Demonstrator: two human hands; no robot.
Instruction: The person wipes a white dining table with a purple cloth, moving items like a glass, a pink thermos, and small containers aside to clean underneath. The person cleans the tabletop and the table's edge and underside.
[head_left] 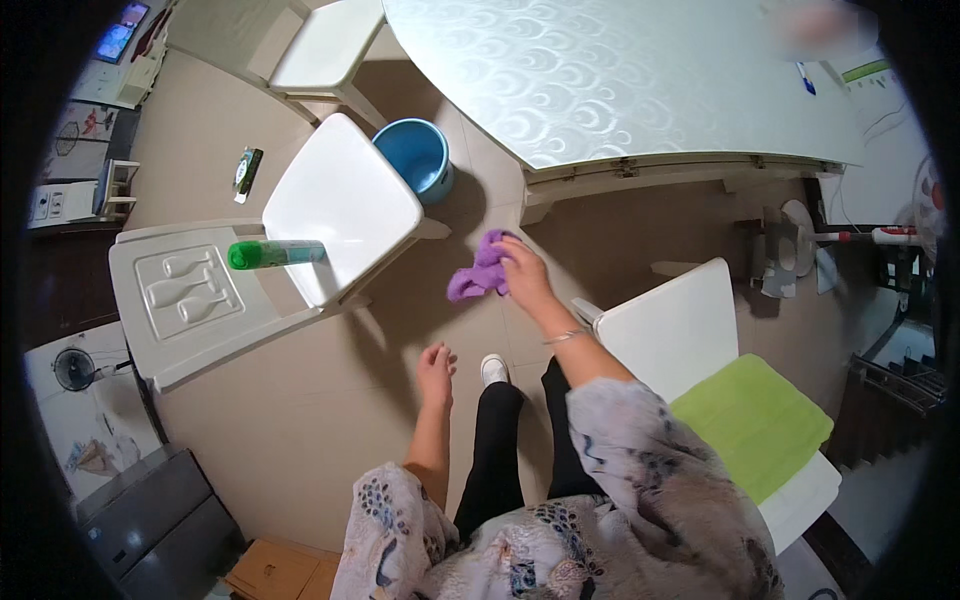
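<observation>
A crumpled purple cloth (484, 272) hangs from my right hand (524, 274), whose fingers are closed on it in front of the table's corner. My left hand (436, 375) is held low over the floor, above and left of my white shoe, with nothing visible in it; its fingers are partly curled and slightly apart. Ahead and to the left, a white chair (345, 205) carries a green-capped spray can (276, 254) on its seat. A blue bucket (414, 158) stands on the floor just beyond that chair, close to the table.
A large table (600, 80) with a swirl-patterned cover fills the far side, a blue pen (806, 80) on it. To my right, a green towel (752, 427) lies over a white chair (668, 330). Another white chair (325, 45) is farther off. A small box (247, 172) lies on the floor.
</observation>
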